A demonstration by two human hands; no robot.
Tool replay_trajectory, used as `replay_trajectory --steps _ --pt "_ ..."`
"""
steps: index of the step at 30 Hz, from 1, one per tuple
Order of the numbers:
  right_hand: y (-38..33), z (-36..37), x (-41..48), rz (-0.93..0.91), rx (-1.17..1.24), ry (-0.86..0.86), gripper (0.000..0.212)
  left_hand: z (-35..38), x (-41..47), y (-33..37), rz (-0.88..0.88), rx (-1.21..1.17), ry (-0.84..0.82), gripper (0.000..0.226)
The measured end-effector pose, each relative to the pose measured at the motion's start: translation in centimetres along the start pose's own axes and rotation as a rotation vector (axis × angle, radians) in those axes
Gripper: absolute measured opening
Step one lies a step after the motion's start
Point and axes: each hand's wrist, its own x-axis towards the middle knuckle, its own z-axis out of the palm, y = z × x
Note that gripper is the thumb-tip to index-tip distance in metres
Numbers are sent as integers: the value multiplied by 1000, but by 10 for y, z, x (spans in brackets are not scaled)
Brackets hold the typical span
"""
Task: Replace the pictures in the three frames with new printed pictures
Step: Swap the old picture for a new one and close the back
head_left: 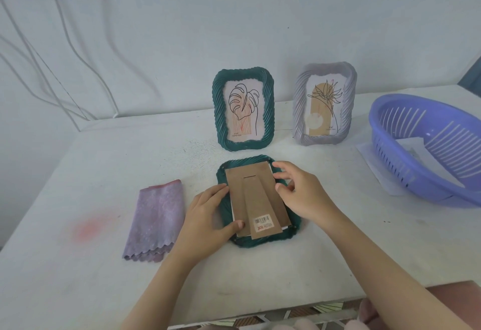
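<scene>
Face-down frame's picture hidden; basket cut off at right edge.

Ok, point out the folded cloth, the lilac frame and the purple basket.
folded cloth point(156, 221), head view, middle of its top face.
lilac frame point(299, 111), head view, its left border.
purple basket point(421, 173), head view, its slotted near wall.

Between the two grips, a dark green ribbed frame carries a plain brown backing board with a barcode sticker. Beyond stand a green frame and a grey-lilac frame, both line-drawn leaves. Left: mauve dotted cloth. Right: periwinkle slotted basket.
</scene>
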Motion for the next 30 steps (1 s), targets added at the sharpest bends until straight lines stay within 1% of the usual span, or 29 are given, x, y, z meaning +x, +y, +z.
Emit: replay_trajectory --steps 6,10,18,22,27,30 --pt "4 0 4 27 69 -22 53 0 1 -2 -10 -18 -15 87" --pt "9 3 3 -11 88 -36 54 -1 1 -5 -14 -25 -26 85" --pt "9 3 4 -132 -58 9 49 -1 0 -5 15 26 -54 87" --pt "14 3 5 -90 -140 -49 48 0 -1 -4 20 72 -63 84" --pt "11 1 5 -65 -202 -65 46 2 6 -2 -23 94 26 66" --pt "8 -2 7 -97 -286 5 42 3 15 -1 -38 111 119 41"
